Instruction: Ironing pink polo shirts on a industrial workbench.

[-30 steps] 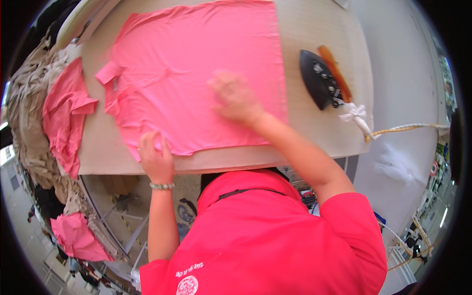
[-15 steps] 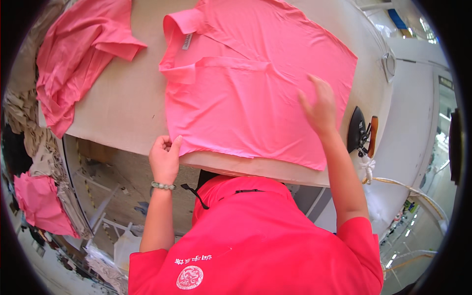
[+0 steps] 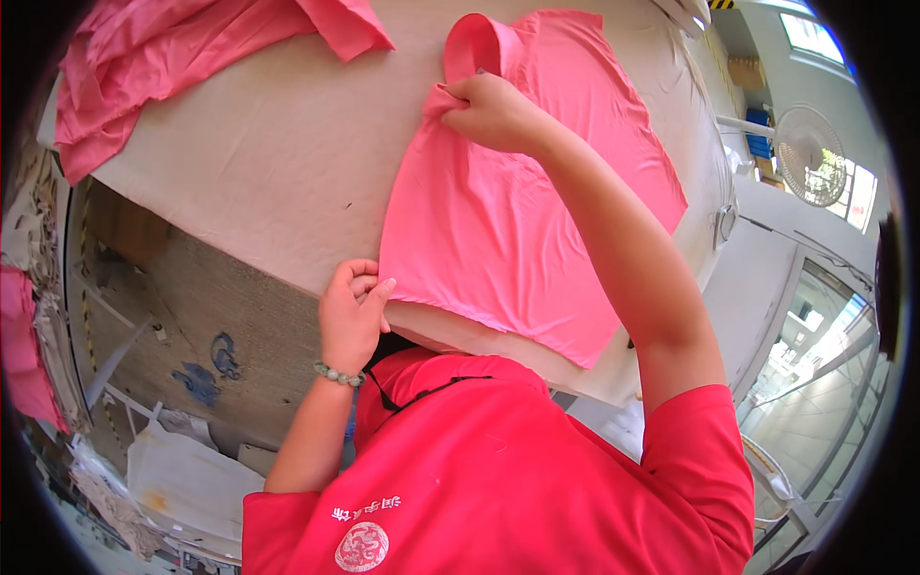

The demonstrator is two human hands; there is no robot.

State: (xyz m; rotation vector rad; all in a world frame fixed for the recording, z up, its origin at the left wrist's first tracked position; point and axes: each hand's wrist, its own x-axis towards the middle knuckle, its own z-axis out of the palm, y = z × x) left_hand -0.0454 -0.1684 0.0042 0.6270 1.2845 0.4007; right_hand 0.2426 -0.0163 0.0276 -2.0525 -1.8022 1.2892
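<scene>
A pink collared shirt (image 3: pixel 517 220) lies spread on the beige-covered table (image 3: pixel 259 172), its hem along the near edge. My right arm reaches across it. My right hand (image 3: pixel 494 113) is closed on the shirt's front near the collar, lifting that cloth a little. The collar stands up in a loop just beyond the fingers. At the shirt's near left corner, my left hand (image 3: pixel 350 311) pinches the edge of the hem with curled fingers. A beaded bracelet (image 3: pixel 339 374) circles the left wrist.
Another pink garment (image 3: pixel 192 57) lies crumpled at the table's far left. Beige cloth (image 3: pixel 34 211) and a pink piece (image 3: pixel 27 345) hang at the left rim. A fan (image 3: pixel 810 155) stands at the far right. Below the table's left edge is a floor with blue scraps (image 3: pixel 196 383).
My right hand has moved left and away from me, from above the shirt's right side to grip near its collar. My left hand stays at the corner. The view has turned; the iron has left sight.
</scene>
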